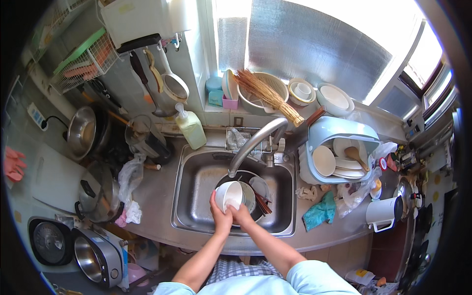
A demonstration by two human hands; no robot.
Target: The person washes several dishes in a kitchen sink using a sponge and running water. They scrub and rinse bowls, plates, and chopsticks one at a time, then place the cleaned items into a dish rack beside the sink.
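A white bowl [229, 191], tilted toward the camera, is held over the stainless steel sink [197, 184]. My left hand [220, 217] grips its left side and underside. My right hand [239, 214] is at the bowl's near rim, the fingers partly inside; whether they hold a cloth cannot be made out. Just beyond the bowl is the mouth of the curved faucet [246, 147]; no water stream is plain. Behind and below my hands a dark round basin [223, 179] sits in the sink, holding a plate [247, 195], a translucent bowl [260, 186] and brown chopsticks [262, 205].
Right of the sink are a light blue dish box [344, 127] with bowls and plates, a teal cloth [320, 212] and a white kettle [381, 212]. A soap bottle [191, 129] stands behind left; a glass-lidded pot [99, 195] is at left. A straw brush [269, 96] lies across a colander [278, 86].
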